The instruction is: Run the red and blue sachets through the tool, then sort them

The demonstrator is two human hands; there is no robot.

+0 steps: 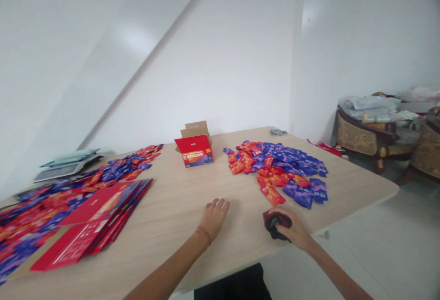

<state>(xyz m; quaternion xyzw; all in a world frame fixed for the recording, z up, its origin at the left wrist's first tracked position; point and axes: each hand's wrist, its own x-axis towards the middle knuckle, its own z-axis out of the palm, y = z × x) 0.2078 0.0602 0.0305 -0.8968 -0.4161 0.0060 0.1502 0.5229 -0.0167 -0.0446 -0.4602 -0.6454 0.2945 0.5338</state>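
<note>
My left hand point(213, 217) rests palm down on the bare table, its fingers loosely bent with nothing seen in them. Near the table's front edge, my right hand point(292, 230) is closed on a small dark red and black rounded object point(275, 222), whose kind I cannot make out. Just beyond that hand lies a heap of red and purple sachets point(275, 162). Farther back stands a red and purple carton point(197, 157) with its top flaps up. Left of my left hand lies a stack of flattened red cartons point(103, 219).
More sachets point(113, 171) spread along the left side of the wooden table point(178, 199). Flat packets point(70, 160) lie at the back left. A small grey item point(277, 131) sits by the far right corner. Armchairs point(360, 135) piled with bags stand to the right.
</note>
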